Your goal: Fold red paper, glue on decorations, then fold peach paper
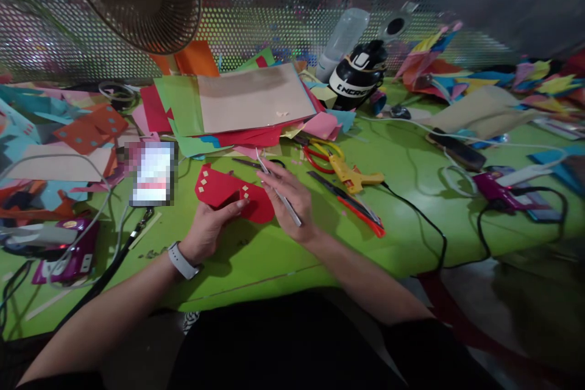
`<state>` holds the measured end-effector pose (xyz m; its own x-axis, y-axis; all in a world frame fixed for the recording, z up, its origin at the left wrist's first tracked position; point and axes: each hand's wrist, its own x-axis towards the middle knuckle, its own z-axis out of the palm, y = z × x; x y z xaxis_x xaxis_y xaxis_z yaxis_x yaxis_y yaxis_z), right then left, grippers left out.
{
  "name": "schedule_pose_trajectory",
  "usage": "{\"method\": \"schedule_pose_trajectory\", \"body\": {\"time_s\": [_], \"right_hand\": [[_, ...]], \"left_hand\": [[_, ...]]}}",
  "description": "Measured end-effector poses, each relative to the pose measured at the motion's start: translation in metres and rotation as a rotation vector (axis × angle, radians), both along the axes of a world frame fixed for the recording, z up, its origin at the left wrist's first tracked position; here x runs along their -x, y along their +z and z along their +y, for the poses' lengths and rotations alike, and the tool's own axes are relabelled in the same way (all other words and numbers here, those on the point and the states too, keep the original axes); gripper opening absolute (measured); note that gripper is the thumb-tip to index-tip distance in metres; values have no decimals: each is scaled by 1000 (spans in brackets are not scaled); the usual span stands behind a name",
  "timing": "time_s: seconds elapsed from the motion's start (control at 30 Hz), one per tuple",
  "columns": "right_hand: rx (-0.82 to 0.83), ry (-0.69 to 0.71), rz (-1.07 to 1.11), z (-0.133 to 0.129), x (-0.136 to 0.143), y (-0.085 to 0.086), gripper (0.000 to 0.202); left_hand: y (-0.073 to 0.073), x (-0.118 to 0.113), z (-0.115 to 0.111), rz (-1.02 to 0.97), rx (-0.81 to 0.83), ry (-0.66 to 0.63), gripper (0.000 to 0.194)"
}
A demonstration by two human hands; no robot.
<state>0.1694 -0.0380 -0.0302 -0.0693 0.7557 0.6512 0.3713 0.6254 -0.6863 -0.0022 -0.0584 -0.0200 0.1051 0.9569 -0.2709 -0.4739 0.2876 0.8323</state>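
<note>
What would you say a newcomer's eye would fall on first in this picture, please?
Probably the bright red paper near the middle, dotted with small pale diamonds and held in the left hand, while the right hand holds a slim metal tool near its right end. Next might come the yellow glue gun on the green table, right of both hands, and the big fan at the upper left.

Along the far edge of my green surface (411, 158) I see a perforated screen (256, 24), greenish light showing through its holes, dimmer above.
</note>
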Motion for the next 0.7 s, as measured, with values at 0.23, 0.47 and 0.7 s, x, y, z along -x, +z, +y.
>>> {"method": "schedule_pose_trajectory", "body": {"time_s": [0.23,0.47,0.7], "right_hand": [[-66,30,-17,-1,3,1,32],[-36,53,15,2,-1,3,30],[-9,-3,8,10,-9,8,28]], "left_hand": [[-1,-3,-1,31,37,73,46],[0,-2,-1,46,19,58,42],[0,4,2,86,-30,-118,32]]}}
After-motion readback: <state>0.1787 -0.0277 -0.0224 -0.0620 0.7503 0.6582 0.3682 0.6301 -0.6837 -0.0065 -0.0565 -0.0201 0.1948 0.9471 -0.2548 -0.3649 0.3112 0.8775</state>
